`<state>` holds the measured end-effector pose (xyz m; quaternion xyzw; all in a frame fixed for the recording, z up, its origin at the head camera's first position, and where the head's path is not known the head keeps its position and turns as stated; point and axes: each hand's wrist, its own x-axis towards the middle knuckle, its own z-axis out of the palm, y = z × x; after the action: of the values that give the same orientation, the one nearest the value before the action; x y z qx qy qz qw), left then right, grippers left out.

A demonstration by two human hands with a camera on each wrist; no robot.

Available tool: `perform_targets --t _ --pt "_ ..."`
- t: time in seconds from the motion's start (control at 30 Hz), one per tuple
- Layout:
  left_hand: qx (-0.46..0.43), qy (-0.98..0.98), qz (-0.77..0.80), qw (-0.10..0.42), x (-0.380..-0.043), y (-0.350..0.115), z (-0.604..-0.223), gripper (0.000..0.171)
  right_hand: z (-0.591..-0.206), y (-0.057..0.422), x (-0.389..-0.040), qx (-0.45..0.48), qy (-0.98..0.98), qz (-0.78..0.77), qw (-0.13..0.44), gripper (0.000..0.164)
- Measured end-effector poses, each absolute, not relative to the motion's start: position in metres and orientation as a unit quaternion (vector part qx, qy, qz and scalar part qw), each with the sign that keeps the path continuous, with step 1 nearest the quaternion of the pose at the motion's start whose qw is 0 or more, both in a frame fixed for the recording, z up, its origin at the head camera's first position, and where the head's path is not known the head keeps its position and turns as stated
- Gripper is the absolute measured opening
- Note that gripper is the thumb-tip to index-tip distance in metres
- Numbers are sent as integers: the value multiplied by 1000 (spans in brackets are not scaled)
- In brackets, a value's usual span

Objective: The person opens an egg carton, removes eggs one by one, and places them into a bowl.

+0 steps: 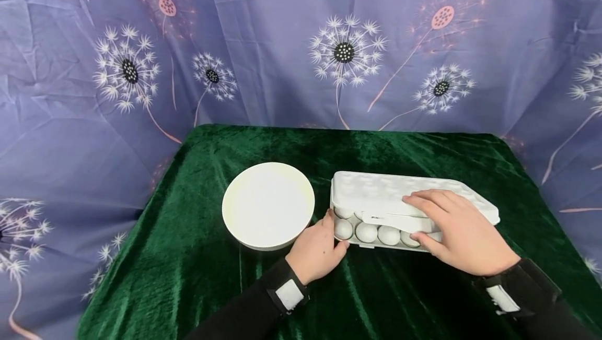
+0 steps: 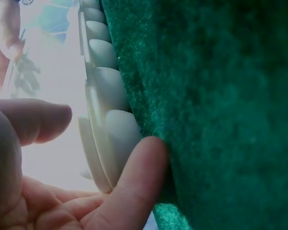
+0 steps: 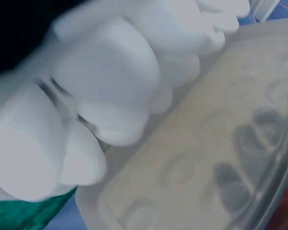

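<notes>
A white plastic egg box (image 1: 350,243) lies to the right of the middle, its front row of white eggs (image 1: 366,232) showing below a partly raised lid (image 1: 371,188). My right hand (image 1: 463,230) holds the lid's front edge, fingers on top and thumb underneath. At the box's left end, my left hand (image 1: 316,250) grips the corner between thumb and fingers. One finger (image 2: 139,177) presses against the egg cups in the left wrist view. Blurred eggs (image 3: 105,67) and the lid's dimpled inside (image 3: 192,163) fill the right wrist view.
Left of the egg box stands a round white bowl (image 1: 268,207), close to my left hand. Green velvet cloth (image 1: 183,256) covers the table. Behind it hangs a purple curtain (image 1: 277,47) with dandelion prints.
</notes>
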<state>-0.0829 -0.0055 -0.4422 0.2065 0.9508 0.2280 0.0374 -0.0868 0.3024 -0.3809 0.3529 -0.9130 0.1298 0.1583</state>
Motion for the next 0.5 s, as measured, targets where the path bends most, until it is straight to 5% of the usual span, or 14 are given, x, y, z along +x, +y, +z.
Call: perform_targets --t 0.5 --pt "198 955 209 66 -84 -4 -443 80 -339 311 -146 349 -924 101 120 72"
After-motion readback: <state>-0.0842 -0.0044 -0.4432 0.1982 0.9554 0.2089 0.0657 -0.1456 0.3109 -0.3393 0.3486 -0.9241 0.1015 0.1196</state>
